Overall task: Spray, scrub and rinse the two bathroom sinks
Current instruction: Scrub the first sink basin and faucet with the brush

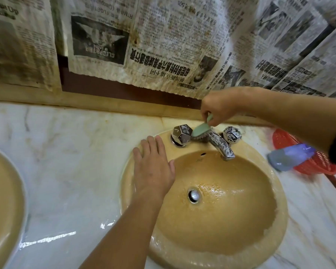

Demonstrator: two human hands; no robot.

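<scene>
A tan oval sink (pixel 264 247) lies set into the marble counter, wet and foamy inside, with a chrome drain (pixel 194 195). At its back stands a chrome tap (pixel 222 146) between two faceted knobs (pixel 181 135). My right hand (pixel 220 108) grips the handle of a pale green scrub brush (pixel 201 130), whose bristles press on the tap's base beside the left knob. My left hand (pixel 153 167) rests flat with straight fingers on the sink's left rim. A second tan sink (pixel 2 200) shows partly at the left edge.
A blue-grey bottle (pixel 289 157) lies blurred on a red plastic basket (pixel 318 164) at the right of the counter. Stained newspaper (pixel 144 45) covers the wall behind the sinks. The white marble counter (pixel 66 162) between the sinks is wet.
</scene>
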